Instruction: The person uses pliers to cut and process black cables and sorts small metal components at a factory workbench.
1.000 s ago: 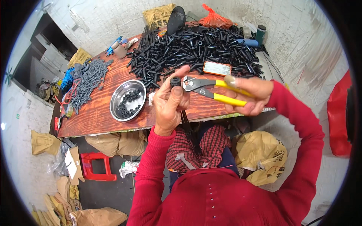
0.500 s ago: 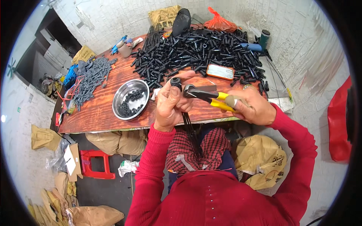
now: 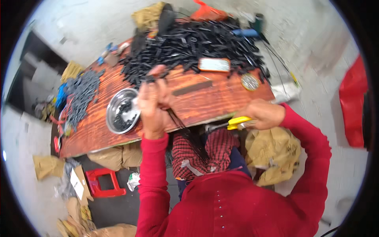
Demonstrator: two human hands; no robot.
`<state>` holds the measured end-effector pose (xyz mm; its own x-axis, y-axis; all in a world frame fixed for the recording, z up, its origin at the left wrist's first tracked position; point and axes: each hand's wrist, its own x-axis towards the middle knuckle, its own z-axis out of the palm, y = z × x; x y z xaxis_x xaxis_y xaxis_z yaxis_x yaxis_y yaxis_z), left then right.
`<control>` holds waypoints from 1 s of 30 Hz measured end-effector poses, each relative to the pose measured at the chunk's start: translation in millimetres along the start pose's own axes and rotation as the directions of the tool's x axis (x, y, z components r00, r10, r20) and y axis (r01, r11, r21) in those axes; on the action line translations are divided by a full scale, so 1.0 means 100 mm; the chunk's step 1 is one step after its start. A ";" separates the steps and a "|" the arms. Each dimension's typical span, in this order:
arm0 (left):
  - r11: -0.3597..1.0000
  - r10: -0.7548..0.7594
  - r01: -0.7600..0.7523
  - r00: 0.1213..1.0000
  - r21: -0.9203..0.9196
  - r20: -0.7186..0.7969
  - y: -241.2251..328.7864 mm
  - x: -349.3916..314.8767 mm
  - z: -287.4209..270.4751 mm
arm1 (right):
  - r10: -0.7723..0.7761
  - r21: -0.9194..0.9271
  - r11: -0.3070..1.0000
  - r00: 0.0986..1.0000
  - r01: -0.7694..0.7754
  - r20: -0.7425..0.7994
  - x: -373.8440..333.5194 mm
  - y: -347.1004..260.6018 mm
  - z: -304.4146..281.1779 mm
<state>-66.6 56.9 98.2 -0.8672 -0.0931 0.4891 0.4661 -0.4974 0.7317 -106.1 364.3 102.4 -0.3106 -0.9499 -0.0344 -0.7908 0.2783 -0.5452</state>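
Note:
Above the table's front edge, my left hand (image 3: 153, 104) is closed around a small black cylindrical part (image 3: 149, 79), blurred by motion. Thin black cords (image 3: 183, 130) trail from below that hand down to my lap. To the right, over the table edge, my right hand (image 3: 262, 113) grips pliers with yellow handles (image 3: 239, 121). Their jaws point left and stand well apart from the black part. Beside my left hand is a steel bowl (image 3: 109, 114) with small black rings in it.
A large heap of black tubular parts (image 3: 189, 47) covers the back of the wooden table (image 3: 221, 96). Grey parts (image 3: 83, 98) lie at left. A dark flat bar (image 3: 192, 87), an orange-rimmed box (image 3: 214, 64) and a round tin (image 3: 250, 82) sit nearer. A red stool (image 3: 106, 192) stands below.
My right hand has drawn the pliers away from the black part, down toward the table edge. My left hand has moved slightly left, still holding the part. The view has shifted.

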 end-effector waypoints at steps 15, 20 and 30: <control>0.998 -0.033 0.034 0.999 -0.044 0.009 -0.16 0.16 -0.06 | 0.588 -0.073 0.604 0.506 -0.794 -0.631 -0.38 1.63 0.20; 0.999 -0.026 0.025 1.000 -0.042 -0.018 -0.17 0.16 -0.12 | 0.580 -0.274 0.482 0.537 -0.832 -0.612 -0.17 1.97 0.29; 0.999 -0.033 0.032 0.999 -0.044 -0.024 -0.21 0.17 -0.11 | 0.543 -0.348 0.470 0.577 -0.811 -0.611 -0.12 2.15 0.36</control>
<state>-93.3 56.5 86.4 -0.8861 -0.0974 0.4531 0.4299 -0.5377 0.7252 -253.4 430.8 -44.4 -0.9303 -0.3102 0.1958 -0.3036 0.9507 0.0634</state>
